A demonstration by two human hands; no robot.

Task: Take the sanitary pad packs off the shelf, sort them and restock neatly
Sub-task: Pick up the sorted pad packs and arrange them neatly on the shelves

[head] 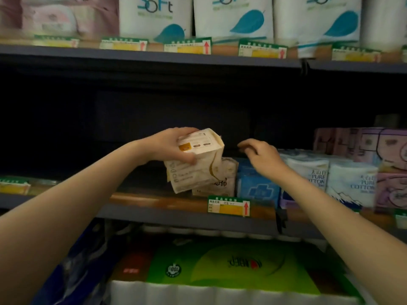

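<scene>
— On the middle shelf (154, 198), what have you got hold of?

— Two cream pad packs (198, 159), I think, stacked and tilted. My left hand (170, 145) wraps them, fingers over the top and thumb pressed against the near face. They hang just above the shelf's front edge, leaning against another cream pack (222, 181) that stands on the board.

— And the other hand?

— My right hand (262, 155) holds nothing. Its fingers are loosely curled, hovering over the blue packs (255, 186), not touching them as far as I can tell.

— How would you do this step well?

— I'd judge the stack wants squaring first. The lower pack sits skewed under the upper, so the free hand should steady it from the right before I lift or set it down. Soft wrappers slide on each other; a firmer pinch across both would help.

— What does the shelf hold?

— Left of my packs it is dark, and I see no goods there. Right of the blue ones stand white cotton packs (350, 183), then pink and lilac packs (389, 164) stacked higher. Above are white rolls with a teal leaf (231, 16); below lies a green wrapped bundle (220, 267).
</scene>
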